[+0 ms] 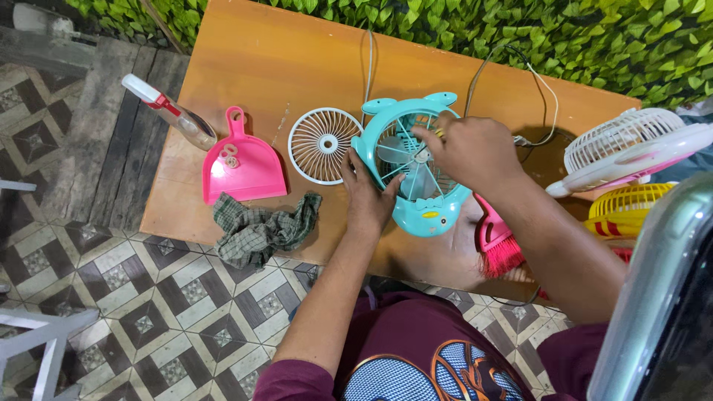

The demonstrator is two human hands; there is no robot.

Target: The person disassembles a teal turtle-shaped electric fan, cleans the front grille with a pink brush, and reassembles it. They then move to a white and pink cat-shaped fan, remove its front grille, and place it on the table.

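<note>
Left hand (365, 194) grips glossy teal plastic fan (416, 171) rim at 9 o'clock; right hand (468, 148) fingers pinch hub. Round white ribbed grille (321, 145) flat on smooth orange counter (282, 59).

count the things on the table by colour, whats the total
pink: 3 - dustpan, brush, pink-and-white fan
teal: 1 - fan, held by the left hand and right hand
white: 1 - grille
yellow: 1 - fan
green checked: 1 - cloth
clear: 1 - spray bottle
total: 8
</note>
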